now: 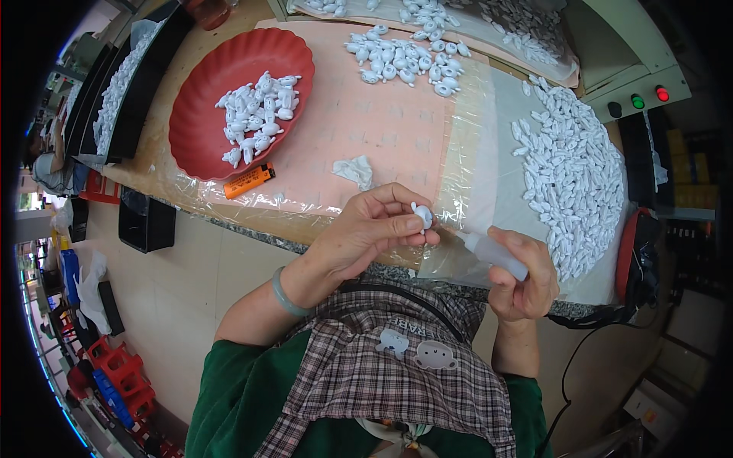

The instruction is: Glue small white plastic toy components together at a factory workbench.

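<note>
Between thumb and fingers, my left hand (374,227) pinches a small white plastic figure piece (422,217) above the table's front edge. My right hand (527,276) grips a translucent squeeze bottle (496,255), its narrow nozzle tilted toward the piece. Whether the nozzle tip touches the piece, I cannot tell. Ahead of my left hand lies a crumpled white tissue (353,172) on the pink sheet (328,99). A loose group of rounded white pieces (405,59) sits at the far side of that sheet. Right of my right hand spreads a large pile of slim white pieces (573,168).
A red scalloped bowl (191,130) at the left holds several white figures, with an orange lighter (250,181) by its rim. A machine (641,53) with lit green and red buttons stands far right. Nearer is a red and black pouch (640,256). A black bin (145,221) stands lower left.
</note>
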{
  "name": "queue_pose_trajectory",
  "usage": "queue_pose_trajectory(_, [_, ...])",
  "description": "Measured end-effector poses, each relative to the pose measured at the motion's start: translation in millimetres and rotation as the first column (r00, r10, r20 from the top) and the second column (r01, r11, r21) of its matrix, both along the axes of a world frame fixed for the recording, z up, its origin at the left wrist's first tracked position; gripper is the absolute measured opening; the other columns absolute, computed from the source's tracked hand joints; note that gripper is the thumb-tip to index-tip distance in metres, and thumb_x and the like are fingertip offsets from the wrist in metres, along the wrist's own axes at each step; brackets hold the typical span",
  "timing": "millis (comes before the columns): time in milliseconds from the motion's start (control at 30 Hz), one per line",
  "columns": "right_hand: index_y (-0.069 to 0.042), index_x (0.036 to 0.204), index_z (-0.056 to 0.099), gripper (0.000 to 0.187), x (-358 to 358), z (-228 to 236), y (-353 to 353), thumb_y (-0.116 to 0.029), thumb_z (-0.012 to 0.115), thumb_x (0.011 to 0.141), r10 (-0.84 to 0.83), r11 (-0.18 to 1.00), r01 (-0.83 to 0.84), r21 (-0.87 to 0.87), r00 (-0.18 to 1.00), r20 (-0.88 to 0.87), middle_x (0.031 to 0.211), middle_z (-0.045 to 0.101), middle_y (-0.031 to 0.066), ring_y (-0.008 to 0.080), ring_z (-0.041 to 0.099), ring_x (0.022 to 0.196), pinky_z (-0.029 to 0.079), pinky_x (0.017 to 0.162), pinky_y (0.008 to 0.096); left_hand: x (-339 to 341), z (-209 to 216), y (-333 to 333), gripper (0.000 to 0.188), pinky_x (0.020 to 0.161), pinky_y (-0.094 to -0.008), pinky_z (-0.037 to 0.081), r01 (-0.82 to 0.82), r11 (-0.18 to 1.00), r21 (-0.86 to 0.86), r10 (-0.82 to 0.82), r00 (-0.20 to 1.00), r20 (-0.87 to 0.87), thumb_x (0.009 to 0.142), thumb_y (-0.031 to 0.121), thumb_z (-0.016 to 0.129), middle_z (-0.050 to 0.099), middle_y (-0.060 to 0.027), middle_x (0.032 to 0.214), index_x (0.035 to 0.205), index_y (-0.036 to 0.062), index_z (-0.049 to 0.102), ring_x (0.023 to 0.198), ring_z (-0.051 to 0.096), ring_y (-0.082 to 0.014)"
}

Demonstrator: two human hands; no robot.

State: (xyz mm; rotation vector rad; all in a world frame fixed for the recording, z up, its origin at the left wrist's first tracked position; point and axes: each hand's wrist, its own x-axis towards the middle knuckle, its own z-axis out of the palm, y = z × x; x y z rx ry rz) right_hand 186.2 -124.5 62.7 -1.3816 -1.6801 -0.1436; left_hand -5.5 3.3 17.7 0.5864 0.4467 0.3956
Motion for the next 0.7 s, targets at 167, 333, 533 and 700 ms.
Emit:
queue_pose_trajectory(167, [0.003,0.112,0.055,0.040,2,-3,4,-0.032,0.063,0.093,-0.012,1.000,0.012,0.021,1.000,0.010,0.088,0.071,0.0173,0.0273,0.068,0.072,0.054,0.060,0.0312,0,-1,0,0.020,0.083,-0.0264,0.057,-0.003,1.000,-0.009,0.003,1.000,-0.003,0.092,0.001,0.060,0.066,-0.0152,0.108,0.112,0.0000,0.059,0.095,0.069,-0.0237])
queue_pose_trajectory(333, [0.001,0.112,0.056,0.039,2,-3,6,-0.030,0.066,0.091,0.002,0.999,-0.004,0.045,0.999,0.032,0.090,0.072,0.0143,0.0263,0.069,0.069,0.054,0.055,0.0291,0,-2,2,0.020,0.083,-0.0266,0.057,-0.009,1.000,-0.010,0.009,1.000,-0.008,0.092,0.002,0.061,0.066,-0.0148,0.107,0.111,0.0001,0.060,0.095,0.069,-0.0236])
queue_pose_trajectory(533, [0.003,0.111,0.054,0.033,8,-11,9,-0.025,0.063,0.095,0.009,1.000,-0.012,-0.018,0.990,-0.142,0.091,0.069,0.0190,0.0240,0.067,0.075,0.054,0.063,0.0306,2,0,1,0.019,0.084,-0.0269,0.057,0.008,1.000,0.026,-0.008,0.999,0.035,0.092,0.003,0.062,0.065,-0.0115,0.104,0.111,-0.0004,0.060,0.097,0.068,-0.0229])
queue_pose_trajectory(700, [-0.001,0.111,0.050,0.033,19,-22,27,-0.008,0.070,0.086,-0.043,0.983,-0.127,-0.136,0.551,-0.833,0.093,0.062,0.0113,0.0161,0.063,0.074,0.052,0.063,0.0275,1,3,5,0.018,0.084,-0.0302,0.058,-0.035,0.999,0.029,0.035,0.999,0.018,0.091,0.002,0.063,0.067,-0.0149,0.102,0.109,-0.0010,0.060,0.094,0.069,-0.0238])
